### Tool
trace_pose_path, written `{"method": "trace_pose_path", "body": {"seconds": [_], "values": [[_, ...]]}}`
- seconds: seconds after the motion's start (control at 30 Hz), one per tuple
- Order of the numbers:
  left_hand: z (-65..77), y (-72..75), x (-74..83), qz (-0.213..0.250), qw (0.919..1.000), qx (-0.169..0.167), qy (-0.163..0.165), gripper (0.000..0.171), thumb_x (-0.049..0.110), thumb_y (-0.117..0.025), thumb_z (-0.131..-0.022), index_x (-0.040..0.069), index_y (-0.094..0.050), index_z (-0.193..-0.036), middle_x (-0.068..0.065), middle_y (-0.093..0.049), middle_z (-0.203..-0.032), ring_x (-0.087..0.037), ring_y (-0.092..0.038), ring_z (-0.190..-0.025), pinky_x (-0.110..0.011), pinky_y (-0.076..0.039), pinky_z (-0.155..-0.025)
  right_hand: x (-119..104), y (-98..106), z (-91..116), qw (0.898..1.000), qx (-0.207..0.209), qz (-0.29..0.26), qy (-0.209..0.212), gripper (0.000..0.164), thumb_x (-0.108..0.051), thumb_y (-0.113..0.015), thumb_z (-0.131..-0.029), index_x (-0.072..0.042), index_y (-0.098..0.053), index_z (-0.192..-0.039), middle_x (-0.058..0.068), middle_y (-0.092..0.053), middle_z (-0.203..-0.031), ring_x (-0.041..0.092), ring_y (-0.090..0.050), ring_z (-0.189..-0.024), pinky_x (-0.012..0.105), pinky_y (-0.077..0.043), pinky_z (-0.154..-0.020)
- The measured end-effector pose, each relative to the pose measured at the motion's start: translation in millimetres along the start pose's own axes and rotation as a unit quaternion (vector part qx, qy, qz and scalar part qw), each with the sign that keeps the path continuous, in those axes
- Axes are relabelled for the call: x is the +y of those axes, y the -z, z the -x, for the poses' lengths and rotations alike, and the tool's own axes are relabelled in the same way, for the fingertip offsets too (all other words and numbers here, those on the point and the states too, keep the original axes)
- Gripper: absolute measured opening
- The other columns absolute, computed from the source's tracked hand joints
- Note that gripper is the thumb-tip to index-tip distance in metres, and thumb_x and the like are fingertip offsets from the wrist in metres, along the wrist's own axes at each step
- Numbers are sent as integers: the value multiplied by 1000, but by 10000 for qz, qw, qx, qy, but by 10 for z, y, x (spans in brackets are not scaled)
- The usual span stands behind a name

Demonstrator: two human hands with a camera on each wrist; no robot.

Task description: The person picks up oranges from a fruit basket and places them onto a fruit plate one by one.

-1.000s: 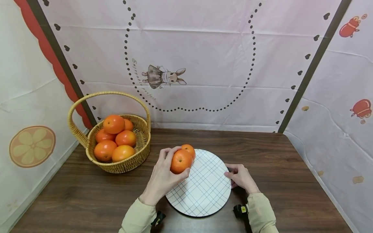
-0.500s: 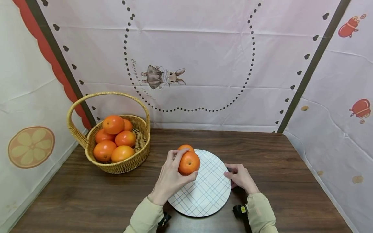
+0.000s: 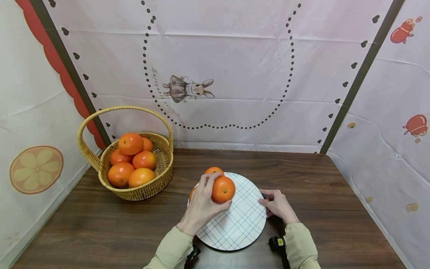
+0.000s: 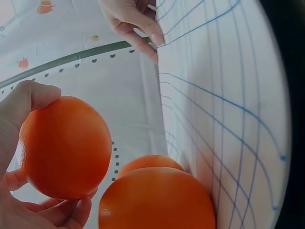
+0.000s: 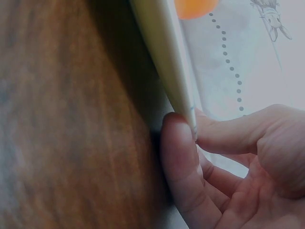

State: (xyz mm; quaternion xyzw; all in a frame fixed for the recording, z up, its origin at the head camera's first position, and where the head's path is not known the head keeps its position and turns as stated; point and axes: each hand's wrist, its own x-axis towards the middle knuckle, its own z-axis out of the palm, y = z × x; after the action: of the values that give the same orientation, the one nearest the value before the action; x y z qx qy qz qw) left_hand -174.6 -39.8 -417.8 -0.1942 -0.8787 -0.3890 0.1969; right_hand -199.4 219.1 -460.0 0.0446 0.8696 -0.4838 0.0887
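Note:
My left hand (image 3: 202, 205) grips an orange (image 3: 223, 189), with thumb and fingers curled round its sides. The held orange hangs over the round white plate (image 3: 240, 224), which has a blue grid pattern. In the left wrist view a gap separates this fruit from the plate's face. A second orange (image 3: 214, 170) sits at the plate's far left part. Nearer, a third orange (image 4: 157, 202) rests on the plate, mostly hidden behind the left hand in the head view. My right hand (image 3: 279, 206) pinches the plate's right rim between thumb and fingers.
At the back left stands a wicker basket (image 3: 142, 192) with a tall arched handle (image 3: 125, 107), holding several oranges (image 3: 131, 144). The dark wooden table (image 3: 319, 194) meets printed cloth walls (image 3: 235, 74) at the back and both sides.
My left hand has carried the orange rightward over the plate, uncovering part of the orange behind the hand. The right hand keeps its pinch on the rim without visible movement.

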Motion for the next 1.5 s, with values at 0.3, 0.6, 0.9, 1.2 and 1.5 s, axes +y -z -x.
{"method": "trace_pose_path", "body": {"seconds": [0.3,0.6,0.9,1.2,1.5], "values": [[-4,-87,-14,-725,9972,-147,-112,72,36,-87,-70,14,-55,-131,-9,-60,-125,-26,-67,-93,-41,-51,-85,9,0,-4,10000,-15,-53,16,43,-4,-66,-94,-3,-62,-137,12,-61,-74,17,-62,-56,34,-57,-52],[19,-148,-45,-1408,9891,-277,-326,70,44,-84,-71,13,-60,-128,-8,-69,-117,-25,-66,-104,-48,-46,-99,1,-7,-7,10000,28,16,-14,43,-4,-66,-94,-3,-61,-137,11,-61,-74,16,-62,-56,33,-57,-52],[56,-220,-82,-1897,9807,-256,-409,70,50,-84,-71,15,-62,-127,-7,-72,-113,-25,-57,-108,-49,-39,-107,-5,-5,-4,10000,-8,26,73,43,-5,-66,-95,-2,-60,-138,12,-61,-76,16,-63,-57,34,-58,-53],[91,-273,-116,-2181,9742,-265,-520,67,51,-84,-71,14,-66,-124,-6,-74,-105,-26,-54,-108,-52,-35,-112,-5,-4,-1,10000,-14,33,73,43,-6,-66,-95,-2,-60,-138,12,-61,-77,17,-63,-58,34,-58,-53],[96,-270,-127,-2224,9731,-379,-478,65,53,-81,-76,16,-66,-126,-6,-61,-117,-29,-51,-114,-57,-35,-112,-12,-1,1,10000,5,65,44,43,-6,-66,-95,-2,-60,-138,12,-61,-77,16,-62,-58,34,-58,-53]]}}
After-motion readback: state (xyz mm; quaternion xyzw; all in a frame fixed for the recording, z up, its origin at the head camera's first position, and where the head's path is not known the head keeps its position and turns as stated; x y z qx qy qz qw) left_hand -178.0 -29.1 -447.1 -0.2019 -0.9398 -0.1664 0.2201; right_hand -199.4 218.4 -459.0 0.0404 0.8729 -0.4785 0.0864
